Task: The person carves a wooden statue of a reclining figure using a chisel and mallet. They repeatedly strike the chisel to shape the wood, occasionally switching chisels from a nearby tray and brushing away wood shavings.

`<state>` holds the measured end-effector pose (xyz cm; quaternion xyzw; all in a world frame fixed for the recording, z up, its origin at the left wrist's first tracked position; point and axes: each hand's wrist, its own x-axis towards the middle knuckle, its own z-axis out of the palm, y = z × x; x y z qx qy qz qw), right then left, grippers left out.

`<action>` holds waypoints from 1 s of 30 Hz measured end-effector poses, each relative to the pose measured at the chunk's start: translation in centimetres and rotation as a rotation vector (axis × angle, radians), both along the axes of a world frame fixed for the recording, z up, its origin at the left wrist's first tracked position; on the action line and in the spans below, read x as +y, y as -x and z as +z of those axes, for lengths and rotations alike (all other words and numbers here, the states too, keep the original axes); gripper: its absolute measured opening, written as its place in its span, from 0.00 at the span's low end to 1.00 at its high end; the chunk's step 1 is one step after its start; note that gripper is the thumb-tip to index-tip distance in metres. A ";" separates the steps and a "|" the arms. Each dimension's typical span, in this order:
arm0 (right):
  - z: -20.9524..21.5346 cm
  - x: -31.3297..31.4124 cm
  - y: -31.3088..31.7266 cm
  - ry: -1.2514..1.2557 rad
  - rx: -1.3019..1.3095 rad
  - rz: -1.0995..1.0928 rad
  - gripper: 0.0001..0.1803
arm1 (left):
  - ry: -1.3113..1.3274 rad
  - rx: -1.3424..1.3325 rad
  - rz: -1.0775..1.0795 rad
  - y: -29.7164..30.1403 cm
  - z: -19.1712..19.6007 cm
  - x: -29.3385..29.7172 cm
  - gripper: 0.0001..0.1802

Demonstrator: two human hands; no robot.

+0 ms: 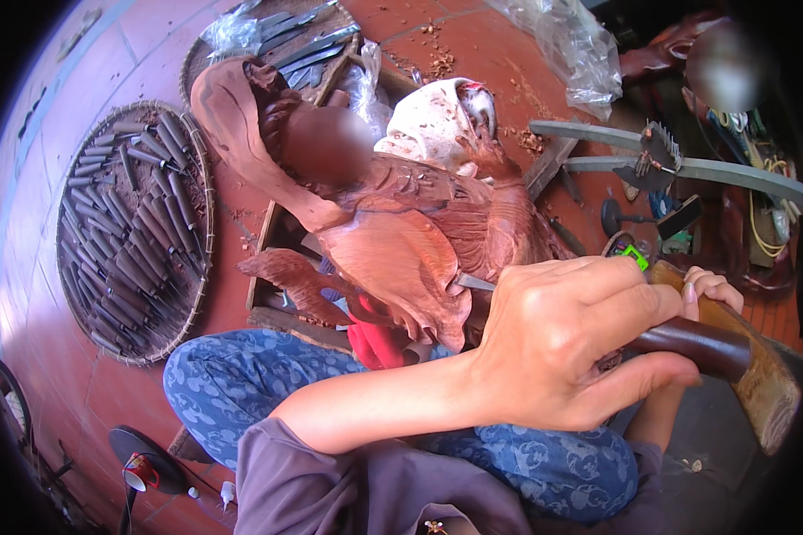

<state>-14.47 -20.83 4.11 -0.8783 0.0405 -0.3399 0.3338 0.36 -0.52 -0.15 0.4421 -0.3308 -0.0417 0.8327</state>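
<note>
A large reddish wood carving (393, 245) of a figure lies across the wooden frame in front of me. My left hand (567, 343) is closed round the dark handle of a carving chisel (705, 348). The chisel's metal blade slants left, its tip at the edge of a smooth curved part of the carving. At the handle's butt end is a flat, worn wooden mallet (772, 392); I cannot tell whether the two touch. Fingers of my right hand (716, 287) wrap the mallet's far part, and the rest of that hand is hidden behind it.
A round woven basket (207, 223) full of chisels stands on the red tiled floor at left. Another basket (187, 67) holds flat blades at the back. White cloth (428, 120), plastic sheeting (571, 49) and wood shavings lie beyond the carving. A grey metal stand (732, 174) is at far right.
</note>
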 end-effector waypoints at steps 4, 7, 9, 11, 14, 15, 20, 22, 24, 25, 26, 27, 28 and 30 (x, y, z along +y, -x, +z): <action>0.5 0.5 1.1 0.250 0.165 -0.247 0.13 | 0.050 -0.089 0.004 0.0 -1.0 0.1 0.23; 0.6 1.5 0.4 0.155 0.080 -0.116 0.17 | 0.048 -0.124 -0.022 -0.1 -1.4 0.4 0.24; 0.9 1.8 0.2 0.305 0.142 -0.131 0.18 | 0.044 -0.161 -0.043 -0.1 -1.4 0.8 0.24; 1.6 1.5 0.5 0.501 0.224 -0.156 0.18 | 0.036 -0.205 -0.070 -0.6 -1.3 1.2 0.24; 0.7 0.3 1.1 0.449 0.170 -0.071 0.17 | 0.025 -0.234 -0.136 -0.6 -1.2 1.5 0.25; 0.7 0.2 1.1 0.478 0.182 -0.057 0.17 | 0.037 -0.219 -0.124 -0.6 -1.3 1.3 0.24; -0.8 -0.9 0.5 0.193 0.122 -0.001 0.18 | -0.068 -0.325 -0.121 -0.4 0.1 0.0 0.23; -0.8 -0.9 0.6 0.138 0.097 -0.045 0.17 | -0.114 -0.349 -0.144 0.7 0.6 -0.3 0.21; -0.8 -1.2 0.6 0.118 0.088 -0.062 0.17 | -0.164 -0.311 -0.187 0.9 0.4 -0.5 0.23; -0.6 -1.4 0.5 0.113 0.091 -0.031 0.17 | -0.191 -0.295 -0.208 0.9 0.3 -0.6 0.23; -0.5 -1.6 0.3 0.109 0.093 0.000 0.17 | -0.200 -0.305 -0.182 0.8 0.3 -0.7 0.24; -0.7 -1.8 0.0 0.099 0.092 0.034 0.17 | -0.248 -0.325 -0.204 0.6 0.4 -0.5 0.22; -1.0 -2.0 -0.2 0.079 0.068 0.049 0.16 | -0.295 -0.345 -0.227 0.5 0.5 -0.2 0.20; -0.9 -2.1 -0.5 0.057 0.095 0.083 0.15 | -0.345 -0.354 -0.233 0.3 0.5 -0.2 0.19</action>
